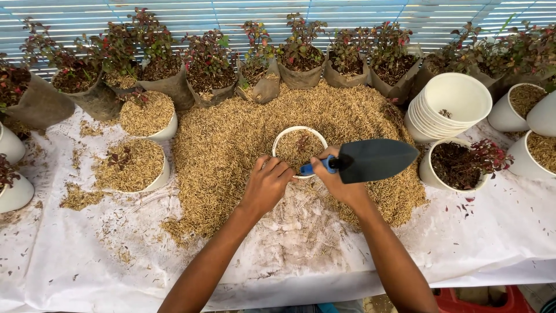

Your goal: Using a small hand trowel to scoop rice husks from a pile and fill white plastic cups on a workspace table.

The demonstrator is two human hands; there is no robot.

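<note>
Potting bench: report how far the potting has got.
Done: two white pots on the left stand filled with husk, small plants in them. In hand: the left hand steadies a part-filled white pot in the husk pile; the right hand holds a trowel. Left: stacked empty pots and bagged plants along the back.

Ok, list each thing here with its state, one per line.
Left hand: gripping the pot's rim.
Right hand: shut on the trowel.
Trowel: held level, blade empty.
Pot: sunk in husks, partly filled.
Husk pile: spread loose on the sheet.
Stacked pots: nested, nearly empty.
</note>
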